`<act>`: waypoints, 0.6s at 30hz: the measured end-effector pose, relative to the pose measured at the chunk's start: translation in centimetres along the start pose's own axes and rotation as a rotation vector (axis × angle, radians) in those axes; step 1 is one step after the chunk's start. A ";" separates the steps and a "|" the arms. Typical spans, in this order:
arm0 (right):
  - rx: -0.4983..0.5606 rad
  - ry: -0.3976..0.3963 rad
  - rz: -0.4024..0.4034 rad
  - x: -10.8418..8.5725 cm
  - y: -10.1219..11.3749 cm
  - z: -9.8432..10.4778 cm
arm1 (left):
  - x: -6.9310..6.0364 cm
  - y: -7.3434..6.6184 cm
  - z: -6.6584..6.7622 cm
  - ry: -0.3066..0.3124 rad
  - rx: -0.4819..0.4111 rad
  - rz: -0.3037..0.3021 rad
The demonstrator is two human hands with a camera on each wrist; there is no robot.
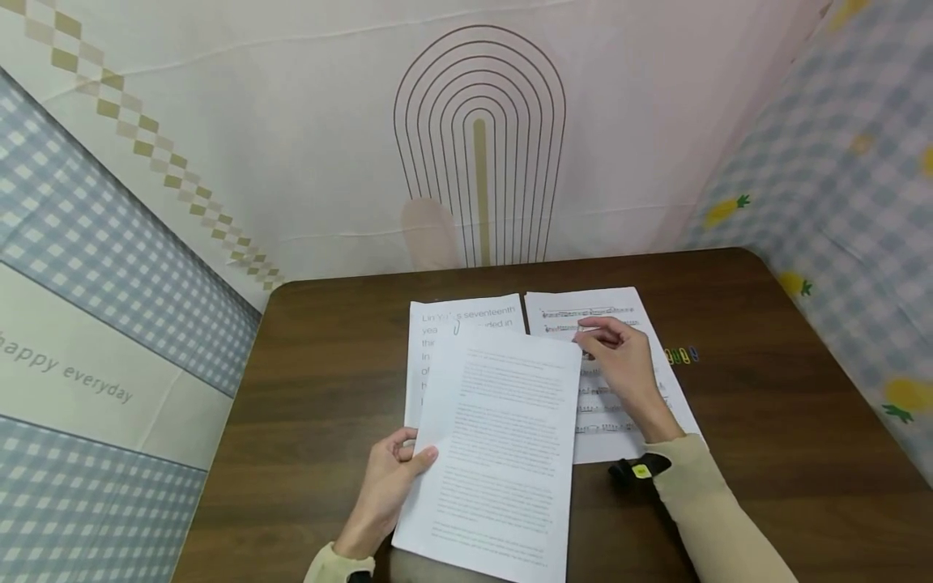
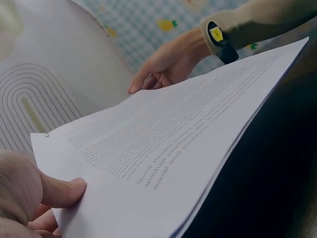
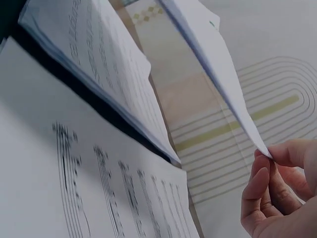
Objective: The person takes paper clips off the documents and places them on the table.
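Note:
A thin stack of printed paper point(image 1: 503, 453) is held tilted above the table between both hands. My left hand point(image 1: 386, 486) grips its lower left edge; the left wrist view shows the thumb point(image 2: 67, 192) lying on top. At the upper right corner, my right hand point(image 1: 619, 364) pinches the paper, thumb against fingers, as the right wrist view also shows. A small paper clip point(image 1: 457, 327) sits at the stack's top left corner. Partly hidden underneath is a large-print text stack point(image 1: 415, 356). Sheet music point(image 1: 605, 447) lies beside that, below my right hand.
Several coloured paper clips point(image 1: 678, 355) lie in a row on the brown table point(image 1: 313, 389), right of the sheet music. Patterned cloth point(image 1: 328, 146) hangs behind the table and along both sides. A black strap device point(image 1: 640, 470) is on the right wrist.

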State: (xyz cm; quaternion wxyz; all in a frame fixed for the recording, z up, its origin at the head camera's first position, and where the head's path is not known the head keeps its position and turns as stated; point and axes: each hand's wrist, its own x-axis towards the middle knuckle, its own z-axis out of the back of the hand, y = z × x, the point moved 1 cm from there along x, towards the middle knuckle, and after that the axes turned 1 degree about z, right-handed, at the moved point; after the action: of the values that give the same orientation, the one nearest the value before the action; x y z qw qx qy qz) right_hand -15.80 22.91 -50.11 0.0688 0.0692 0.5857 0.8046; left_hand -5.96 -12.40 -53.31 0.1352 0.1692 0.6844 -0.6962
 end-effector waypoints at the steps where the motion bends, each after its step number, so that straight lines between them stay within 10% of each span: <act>1: 0.002 -0.005 -0.003 0.0 0.0 0.3 | 0.0 0.0 0.0 -0.001 -0.001 0.000; 18: -0.140 -0.092 -0.075 -0.1 -3.1 6.2 | 0.2 0.1 0.2 -0.016 -0.006 0.007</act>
State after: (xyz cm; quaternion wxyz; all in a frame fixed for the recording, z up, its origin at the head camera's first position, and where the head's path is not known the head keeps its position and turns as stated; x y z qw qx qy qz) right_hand -14.41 29.56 -51.16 0.1301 0.0792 0.5266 0.8364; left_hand -6.08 -12.54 -53.47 0.1435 0.1655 0.6849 -0.6949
